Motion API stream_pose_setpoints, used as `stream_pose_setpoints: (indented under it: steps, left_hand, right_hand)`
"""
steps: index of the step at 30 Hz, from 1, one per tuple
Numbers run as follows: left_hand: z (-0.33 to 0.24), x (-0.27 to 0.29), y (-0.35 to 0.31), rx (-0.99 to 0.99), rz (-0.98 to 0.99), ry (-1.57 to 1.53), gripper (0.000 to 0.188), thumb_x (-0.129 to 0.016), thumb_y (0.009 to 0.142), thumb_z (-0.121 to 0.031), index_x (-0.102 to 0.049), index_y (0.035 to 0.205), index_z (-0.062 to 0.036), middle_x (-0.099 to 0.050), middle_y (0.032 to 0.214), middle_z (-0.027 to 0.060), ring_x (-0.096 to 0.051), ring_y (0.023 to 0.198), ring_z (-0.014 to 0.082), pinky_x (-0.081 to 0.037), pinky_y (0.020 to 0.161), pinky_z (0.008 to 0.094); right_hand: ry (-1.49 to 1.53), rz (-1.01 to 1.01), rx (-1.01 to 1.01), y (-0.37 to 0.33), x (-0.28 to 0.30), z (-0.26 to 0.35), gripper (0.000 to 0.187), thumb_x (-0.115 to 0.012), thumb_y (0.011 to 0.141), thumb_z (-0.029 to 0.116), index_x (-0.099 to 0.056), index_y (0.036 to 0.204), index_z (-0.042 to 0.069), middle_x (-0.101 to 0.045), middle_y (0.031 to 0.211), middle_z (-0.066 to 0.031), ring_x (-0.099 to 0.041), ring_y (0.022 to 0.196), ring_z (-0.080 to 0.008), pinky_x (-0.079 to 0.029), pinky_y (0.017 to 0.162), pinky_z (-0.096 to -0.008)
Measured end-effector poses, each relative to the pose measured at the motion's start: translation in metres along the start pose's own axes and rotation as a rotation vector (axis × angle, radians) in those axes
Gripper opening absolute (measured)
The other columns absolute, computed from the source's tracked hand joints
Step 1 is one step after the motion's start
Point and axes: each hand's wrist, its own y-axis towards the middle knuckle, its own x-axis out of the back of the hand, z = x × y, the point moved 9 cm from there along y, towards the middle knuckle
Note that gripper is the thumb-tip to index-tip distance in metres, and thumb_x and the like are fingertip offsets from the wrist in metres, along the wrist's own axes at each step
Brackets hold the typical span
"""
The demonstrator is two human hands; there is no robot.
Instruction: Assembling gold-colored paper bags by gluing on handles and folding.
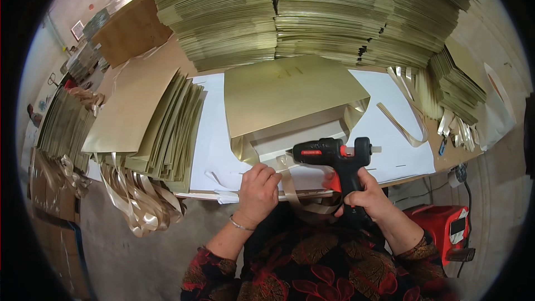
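R hand (365,194): I grip the glue gun (334,156) tight.
L hand (259,188): I pinch a ribbon (290,181) by the gold bag (290,97).

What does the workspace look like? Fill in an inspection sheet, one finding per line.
Surface: table covered with white paper sheets.
Job's things: black glue gun in right hand; gold ribbon pinched by left hand; open gold paper bag behind them.
Clutter: tall stacks of flat gold bags at the back, another pile on the left, loose ribbon handles hanging off the edge.
Hands: both closed on their things.
Cables: black cord at the right.
Surroundings: red box, concrete floor.
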Motion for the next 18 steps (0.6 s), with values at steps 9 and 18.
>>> stream_pose_setpoints:
  steps: [9, 18]
  left_hand:
    - [-0.001, -0.001, 0.001, -0.014, -0.01, -0.011, 0.02, -0.066, 0.067, 0.002, -0.068, 0.085, -0.0073, -0.062, 0.09, 0.0046, -0.058, 0.097, 0.0258, -0.044, 0.081, 0.0375]
    - [0.002, -0.002, 0.001, -0.004, -0.021, -0.019, 0.021, -0.066, 0.066, 0.002, -0.068, 0.084, -0.0073, -0.062, 0.09, 0.0042, -0.058, 0.096, 0.0254, -0.045, 0.079, 0.0374]
  right_hand:
    - [-0.248, -0.009, 0.021, 0.06, -0.033, -0.011, 0.037, -0.064, 0.076, 0.006, -0.052, 0.11, 0.001, -0.063, 0.083, -0.0037, -0.058, 0.074, -0.0094, -0.047, 0.065, -0.0249]
    - [-0.461, -0.033, 0.13, 0.059, -0.025, -0.005, 0.044, -0.065, 0.077, 0.009, -0.049, 0.117, 0.001, -0.06, 0.088, -0.0069, -0.056, 0.079, -0.0148, -0.047, 0.072, -0.0284]
